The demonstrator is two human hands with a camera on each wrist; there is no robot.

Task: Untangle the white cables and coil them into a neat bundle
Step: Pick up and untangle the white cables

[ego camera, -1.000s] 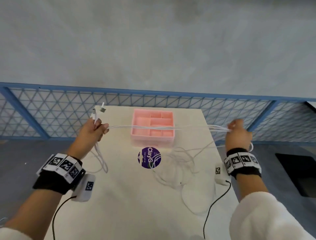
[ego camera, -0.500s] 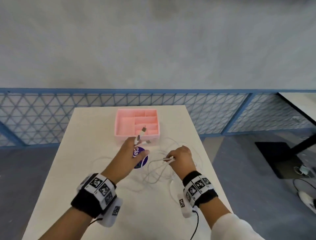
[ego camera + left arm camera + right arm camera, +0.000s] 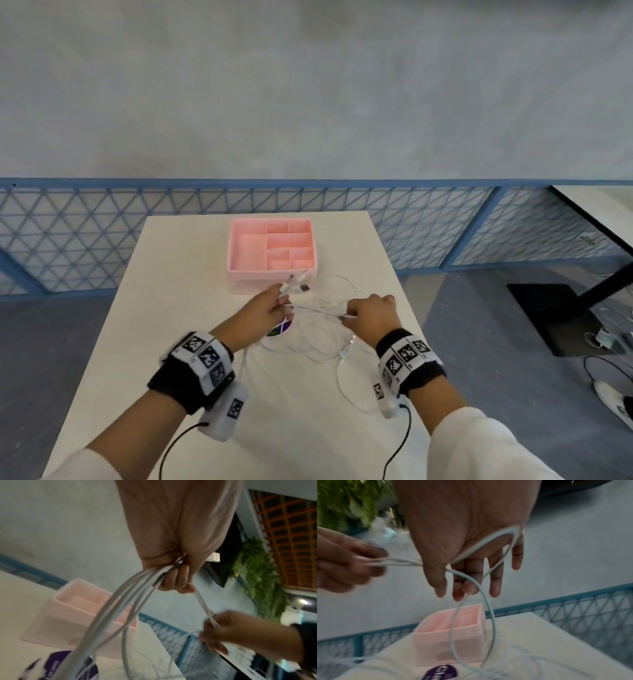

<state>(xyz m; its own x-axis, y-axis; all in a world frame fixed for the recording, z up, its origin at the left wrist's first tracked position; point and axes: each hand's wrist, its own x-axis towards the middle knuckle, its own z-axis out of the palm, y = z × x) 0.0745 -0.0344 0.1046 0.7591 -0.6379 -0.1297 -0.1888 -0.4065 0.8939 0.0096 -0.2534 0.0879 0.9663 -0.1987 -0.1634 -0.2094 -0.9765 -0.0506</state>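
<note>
Several white cables (image 3: 320,346) lie in loose loops on the white table (image 3: 164,342), and part of them is lifted between my hands. My left hand (image 3: 270,306) grips a bunch of strands near their ends, so the plugs (image 3: 297,283) stick up past its fingers. In the left wrist view its fingers (image 3: 173,578) curl round the cables (image 3: 120,608). My right hand (image 3: 368,308) pinches the same strands a short span to the right, and in the right wrist view a cable loop (image 3: 489,543) runs across its palm (image 3: 467,527).
A pink divided tray (image 3: 239,277) stands just beyond my hands, its compartments holding nothing. A purple round disc (image 3: 278,331) lies partly under my left hand. The table's right edge (image 3: 407,308) is close to my right hand, and a blue mesh fence (image 3: 85,236) runs behind.
One second ago my hands were far apart with the cables stretched taut. They have come together in front of the tray, and the slack has dropped into loops on the table.
</note>
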